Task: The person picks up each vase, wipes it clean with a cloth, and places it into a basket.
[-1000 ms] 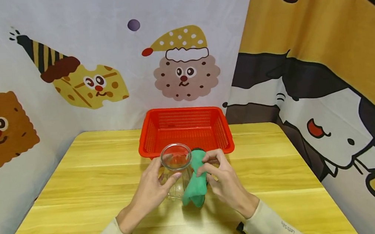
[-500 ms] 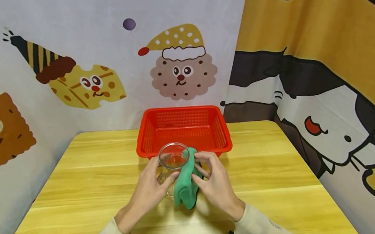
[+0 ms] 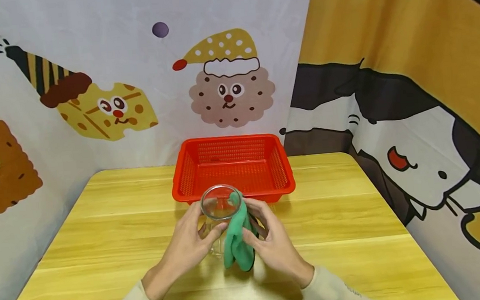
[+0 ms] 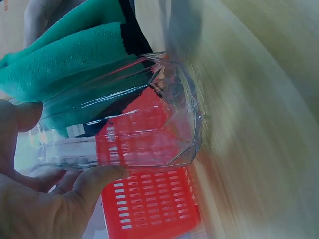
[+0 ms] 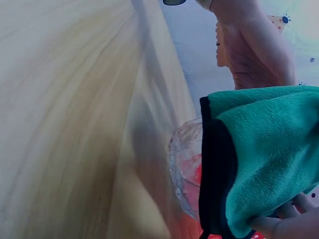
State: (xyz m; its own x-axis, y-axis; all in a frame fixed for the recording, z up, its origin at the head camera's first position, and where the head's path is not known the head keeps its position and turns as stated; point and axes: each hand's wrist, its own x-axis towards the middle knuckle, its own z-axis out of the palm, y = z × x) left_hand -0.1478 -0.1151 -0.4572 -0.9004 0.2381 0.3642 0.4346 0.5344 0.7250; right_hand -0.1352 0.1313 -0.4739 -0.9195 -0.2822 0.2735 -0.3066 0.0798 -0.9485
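Note:
A tall, clear glass vase (image 3: 216, 240) with a faceted body stands upright in front of me, its base on or just above the table. My left hand (image 3: 189, 238) grips its left side, thumb towards me and fingers behind the glass. A green microfibre towel (image 3: 238, 245) with a dark edge drapes down the vase's right side. My right hand (image 3: 274, 242) pinches this towel between thumb and fingers and holds it against the glass below the rim. In the left wrist view, the towel (image 4: 75, 55) shows through the glass; part of my right hand lies behind it.
A red plastic basket (image 3: 176, 193) with perforated sides sits just behind the vase at the table's far edge. The wood-grain table (image 3: 102, 238) extends to both sides. Printed cartoon curtains (image 3: 126, 26) hang behind and at the right.
My right hand has moved left, bringing the towel from beside the vase to lie against its right side and up to the rim. My left hand keeps its hold; the view has shifted slightly.

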